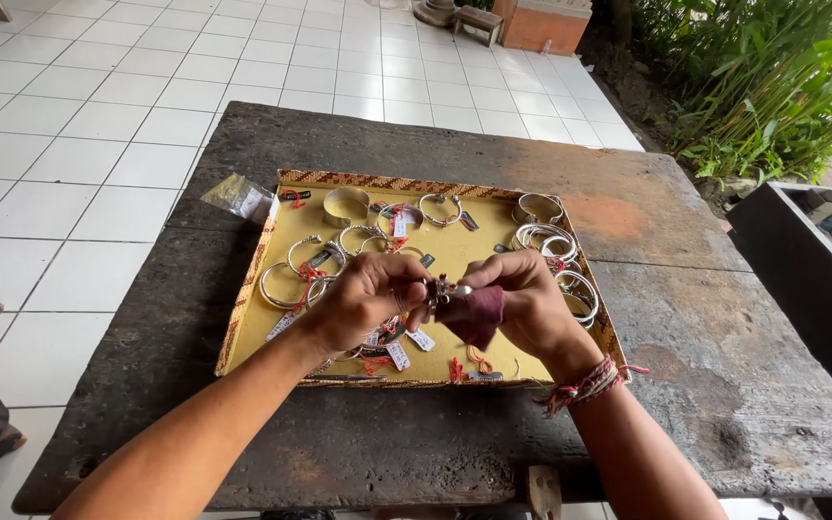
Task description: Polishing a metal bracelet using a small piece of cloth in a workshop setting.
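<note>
Nearest, the left hand and right hand meet above a shallow yellow tray, fingers pinched shut on a small silver piece held between them. The right hand also clasps a dark red cloth against it. Beyond, silver bangles with tags lie in the tray on a worn wooden table, white floor tiles farther off.

A dark, weathered wooden table is carrying a shallow yellow woven-edged tray; a small clear plastic bag is lying just beside that tray's far-left corner.
</note>
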